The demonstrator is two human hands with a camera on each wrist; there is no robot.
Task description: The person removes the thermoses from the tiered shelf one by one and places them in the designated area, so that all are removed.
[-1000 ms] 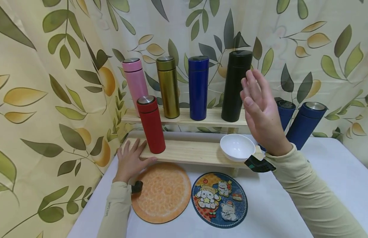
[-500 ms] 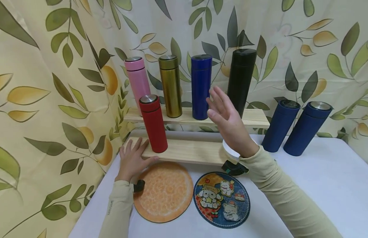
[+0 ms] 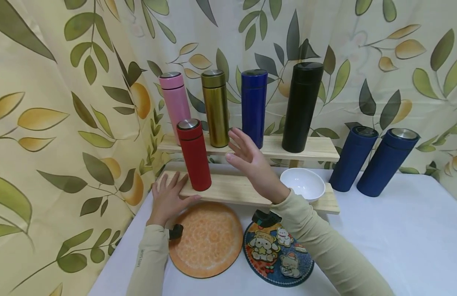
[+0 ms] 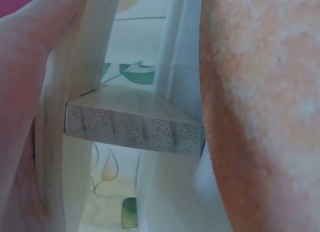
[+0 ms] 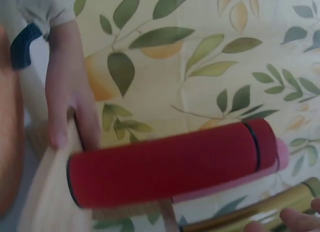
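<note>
Red flask (image 3: 194,158) stands upright and capped, contents hidden, on the lower shelf (image 3: 232,188) beside the left hand (image 3: 168,201), whose spread fingers rest on that shelf. Well apart from it, the right hand (image 3: 259,169) hovers, fingers extended, holding nothing, between the flask and a white bowl (image 3: 302,183) showing its bare inside.

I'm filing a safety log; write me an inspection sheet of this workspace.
Surface: white tabletop, wooden upper board, lower board.
Job's things: red flask upright on the lower board; pink flask, gold flask, blue flask, black flask on the upper board.
Clutter: white bowl on the lower board; orange mat, cartoon mat, two navy flasks on the tabletop.
Hands: left hand rests on the lower board beside the red flask; right hand raised, holding nothing.
Cables: nothing seen.
Surroundings: leaf-print curtain.
</note>
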